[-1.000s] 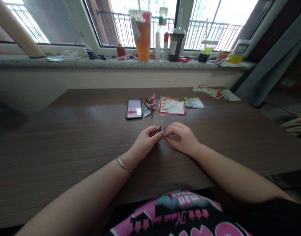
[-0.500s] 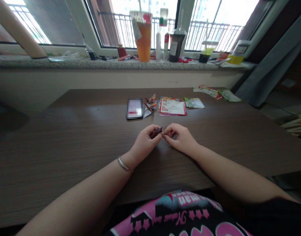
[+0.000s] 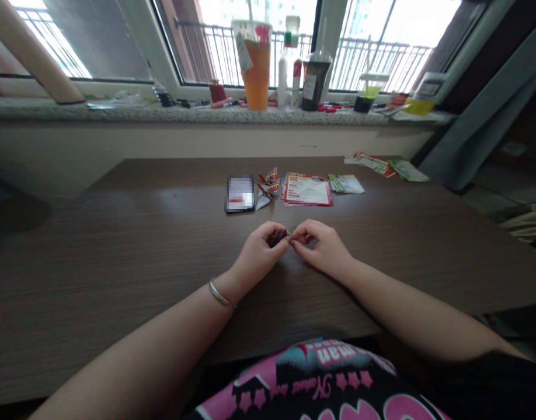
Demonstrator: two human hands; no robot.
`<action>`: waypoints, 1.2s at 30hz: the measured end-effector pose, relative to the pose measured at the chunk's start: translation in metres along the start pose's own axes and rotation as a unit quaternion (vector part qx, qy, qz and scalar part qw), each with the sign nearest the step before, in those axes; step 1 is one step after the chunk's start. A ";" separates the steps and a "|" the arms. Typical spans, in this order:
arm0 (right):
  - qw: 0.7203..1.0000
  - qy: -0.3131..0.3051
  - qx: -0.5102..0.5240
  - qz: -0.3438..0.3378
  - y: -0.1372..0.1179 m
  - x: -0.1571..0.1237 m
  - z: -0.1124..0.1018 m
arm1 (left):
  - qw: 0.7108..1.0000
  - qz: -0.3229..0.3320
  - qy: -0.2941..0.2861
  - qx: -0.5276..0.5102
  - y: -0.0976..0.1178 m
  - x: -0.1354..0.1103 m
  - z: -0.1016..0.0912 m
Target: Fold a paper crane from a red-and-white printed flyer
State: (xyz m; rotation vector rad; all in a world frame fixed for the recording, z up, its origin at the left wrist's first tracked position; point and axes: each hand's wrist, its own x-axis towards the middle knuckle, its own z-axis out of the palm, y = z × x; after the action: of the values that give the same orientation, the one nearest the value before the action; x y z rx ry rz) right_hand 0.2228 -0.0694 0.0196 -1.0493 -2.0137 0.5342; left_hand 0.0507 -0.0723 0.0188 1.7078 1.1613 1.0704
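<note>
My left hand (image 3: 263, 245) is closed around a small dark red folded paper piece (image 3: 277, 237), much of it hidden behind the fingers. Thumb and forefinger of my right hand (image 3: 314, 242) are pinched at the piece's right end, touching the left fingertips. Just beyond, two folded paper shapes (image 3: 271, 188) with red, yellow and dark print lie on the table, with a pale flap showing at one. A stack of printed red-and-white cards (image 3: 308, 191) lies to their right, and a phone (image 3: 240, 193) with a blurred screen to their left.
Green-and-white packets (image 3: 345, 183) lie right of the cards, and more printed strips (image 3: 375, 164) are near the table's back right corner. Along the stone sill (image 3: 184, 115) stand an orange drink cup (image 3: 256, 70), a clear bottle (image 3: 288, 70), a dark drink cup (image 3: 315, 81) and small clutter.
The pointed tip of the dark red paper that stood up between my hands is now folded down or tucked in. Both hands have stayed almost in place.
</note>
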 end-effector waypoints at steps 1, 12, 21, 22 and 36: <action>1.000 0.004 0.016 0.012 -0.001 0.000 0.001 | 1.000 -0.006 -0.003 -0.011 0.001 0.000 0.000; 0.983 -0.003 0.136 0.125 -0.001 0.000 0.008 | 0.993 -0.063 -0.028 -0.100 0.008 -0.001 0.000; 0.980 0.003 0.152 0.126 0.000 0.000 0.009 | 0.987 -0.058 -0.035 -0.146 0.004 0.000 0.002; 0.983 0.006 0.144 0.117 0.000 0.000 0.009 | 0.987 -0.057 -0.028 -0.145 0.004 0.000 0.001; 0.992 -0.033 0.063 0.100 0.007 0.001 0.009 | 0.993 -0.035 -0.011 -0.111 -0.001 0.003 -0.001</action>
State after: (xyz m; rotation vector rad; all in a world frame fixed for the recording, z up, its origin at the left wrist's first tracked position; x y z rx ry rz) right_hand 0.2187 -0.0646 0.0093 -1.1744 -1.9136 0.8004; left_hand 0.0496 -0.0694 0.0189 1.4929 1.0390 1.0909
